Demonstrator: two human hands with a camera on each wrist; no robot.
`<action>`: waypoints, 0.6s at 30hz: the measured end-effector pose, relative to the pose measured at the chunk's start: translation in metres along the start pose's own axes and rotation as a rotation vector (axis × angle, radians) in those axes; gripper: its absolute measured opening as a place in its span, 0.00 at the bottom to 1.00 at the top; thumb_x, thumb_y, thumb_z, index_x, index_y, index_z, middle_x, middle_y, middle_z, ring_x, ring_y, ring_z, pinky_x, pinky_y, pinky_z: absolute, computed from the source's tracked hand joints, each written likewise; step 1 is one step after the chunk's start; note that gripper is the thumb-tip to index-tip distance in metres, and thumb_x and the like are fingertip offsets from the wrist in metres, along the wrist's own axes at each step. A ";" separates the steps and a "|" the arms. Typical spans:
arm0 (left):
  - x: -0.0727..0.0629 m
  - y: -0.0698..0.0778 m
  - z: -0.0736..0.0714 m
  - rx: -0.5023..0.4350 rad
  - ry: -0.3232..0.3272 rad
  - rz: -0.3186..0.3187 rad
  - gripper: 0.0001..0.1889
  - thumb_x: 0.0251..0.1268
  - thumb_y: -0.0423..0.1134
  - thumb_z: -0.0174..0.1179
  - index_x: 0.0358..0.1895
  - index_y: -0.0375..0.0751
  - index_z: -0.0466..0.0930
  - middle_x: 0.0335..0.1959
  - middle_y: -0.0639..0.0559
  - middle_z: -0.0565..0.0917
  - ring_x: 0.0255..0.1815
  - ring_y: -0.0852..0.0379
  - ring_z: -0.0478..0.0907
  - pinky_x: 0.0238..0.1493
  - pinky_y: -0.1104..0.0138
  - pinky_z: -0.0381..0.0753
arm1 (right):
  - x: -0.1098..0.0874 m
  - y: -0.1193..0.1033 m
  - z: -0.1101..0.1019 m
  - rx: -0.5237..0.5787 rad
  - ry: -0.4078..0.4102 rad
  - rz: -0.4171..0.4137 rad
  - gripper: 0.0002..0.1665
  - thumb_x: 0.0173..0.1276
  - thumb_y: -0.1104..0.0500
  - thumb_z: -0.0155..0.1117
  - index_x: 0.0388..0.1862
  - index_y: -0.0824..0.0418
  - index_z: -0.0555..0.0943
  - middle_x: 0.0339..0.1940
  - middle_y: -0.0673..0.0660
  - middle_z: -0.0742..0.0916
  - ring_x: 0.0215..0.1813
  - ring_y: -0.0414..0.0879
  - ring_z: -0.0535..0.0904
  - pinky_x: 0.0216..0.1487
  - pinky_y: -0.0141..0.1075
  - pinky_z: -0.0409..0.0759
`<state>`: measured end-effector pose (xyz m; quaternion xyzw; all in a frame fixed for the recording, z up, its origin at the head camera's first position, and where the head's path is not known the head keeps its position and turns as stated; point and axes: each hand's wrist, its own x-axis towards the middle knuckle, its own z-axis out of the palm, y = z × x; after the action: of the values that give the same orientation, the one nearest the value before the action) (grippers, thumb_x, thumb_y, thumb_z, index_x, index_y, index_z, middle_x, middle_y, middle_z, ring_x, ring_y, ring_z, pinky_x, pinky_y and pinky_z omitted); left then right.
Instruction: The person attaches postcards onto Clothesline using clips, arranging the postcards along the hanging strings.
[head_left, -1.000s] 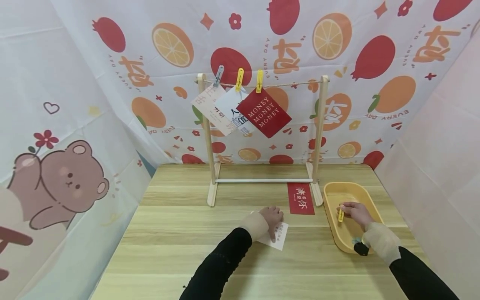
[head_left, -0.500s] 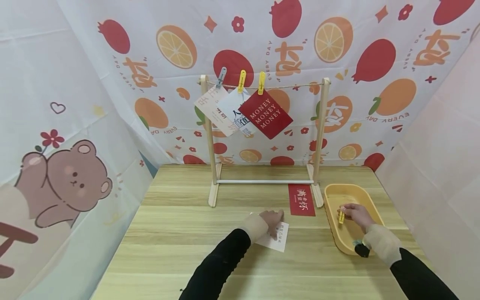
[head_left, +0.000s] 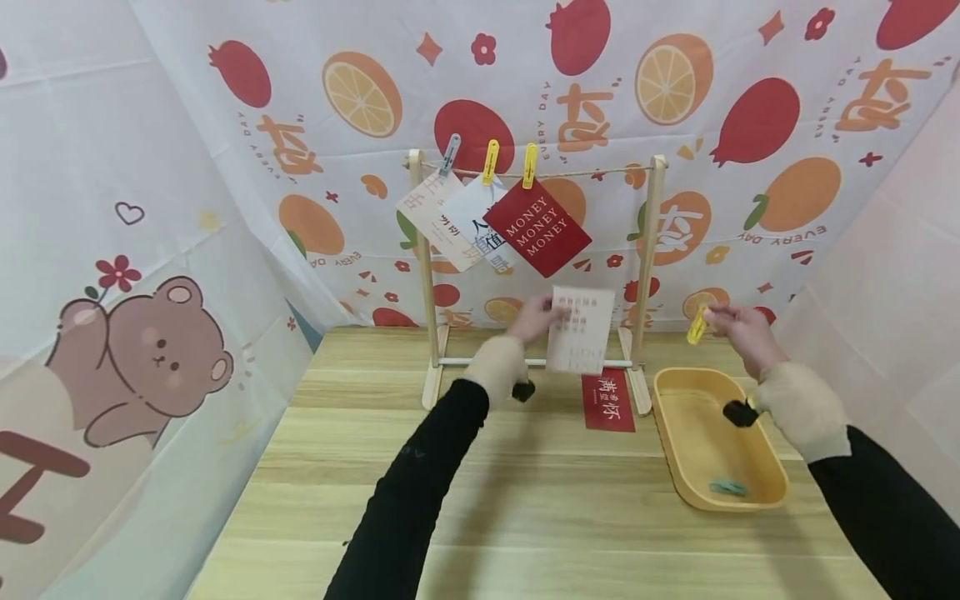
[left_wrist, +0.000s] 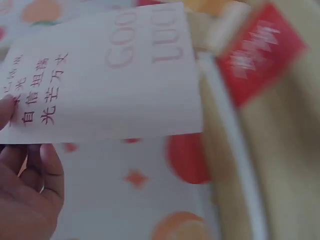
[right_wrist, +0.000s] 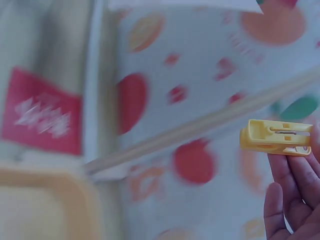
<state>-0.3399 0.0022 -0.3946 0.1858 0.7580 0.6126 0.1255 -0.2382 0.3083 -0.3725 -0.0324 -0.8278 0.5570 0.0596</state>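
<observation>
My left hand [head_left: 536, 318] pinches the left edge of a pale card [head_left: 581, 332] and holds it up in front of the rack's lower bar. In the left wrist view the card [left_wrist: 105, 75] shows red lettering, with thumb above and fingers below. A yellow clothespin [head_left: 697, 325] is held by my right hand [head_left: 744, 333] above the far end of the yellow tray [head_left: 663, 442]. Seen from the right wrist, the clothespin [right_wrist: 275, 136] has its rear end between thumb and fingers. Three cards hang from the rack's string, the red one [head_left: 537, 227] rightmost, under a yellow clothespin [head_left: 529, 167].
The wooden rack [head_left: 651, 258] stands at the back of the table [head_left: 390, 483], before a fruit-print cloth. Another red card [head_left: 608, 402] lies by its right foot. Grey-green clothespins [head_left: 727, 487] lie in the tray's near end.
My left hand has lifted the pale card off the table, up and away from me. My right hand has raised the yellow clothespin out of the tray.
</observation>
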 end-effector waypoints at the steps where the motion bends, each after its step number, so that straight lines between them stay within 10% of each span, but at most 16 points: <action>1: 0.004 0.011 -0.005 -0.041 0.037 0.017 0.14 0.66 0.34 0.55 0.51 0.31 0.74 0.40 0.42 0.80 0.38 0.54 0.77 0.39 0.67 0.77 | 0.004 -0.012 0.000 0.005 -0.001 -0.015 0.30 0.72 0.53 0.50 0.59 0.78 0.64 0.31 0.32 0.79 0.36 0.32 0.73 0.38 0.24 0.71; 9: 0.022 0.076 -0.023 -0.340 0.321 0.107 0.14 0.61 0.35 0.60 0.49 0.36 0.78 0.39 0.47 0.83 0.38 0.57 0.80 0.41 0.67 0.77 | 0.032 -0.117 0.012 0.094 0.049 -0.185 0.23 0.69 0.54 0.55 0.55 0.69 0.71 0.36 0.40 0.83 0.37 0.37 0.74 0.38 0.26 0.70; 18: 0.009 0.110 -0.015 -0.590 0.404 0.067 0.13 0.61 0.30 0.59 0.49 0.33 0.74 0.42 0.42 0.82 0.39 0.53 0.80 0.45 0.63 0.77 | 0.072 -0.212 0.044 0.373 0.084 -0.237 0.14 0.67 0.64 0.56 0.49 0.71 0.75 0.41 0.54 0.85 0.43 0.44 0.78 0.49 0.32 0.72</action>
<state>-0.3404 0.0127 -0.2839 0.0417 0.5514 0.8332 0.0012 -0.3128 0.1961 -0.1885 0.0535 -0.7052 0.6878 0.1639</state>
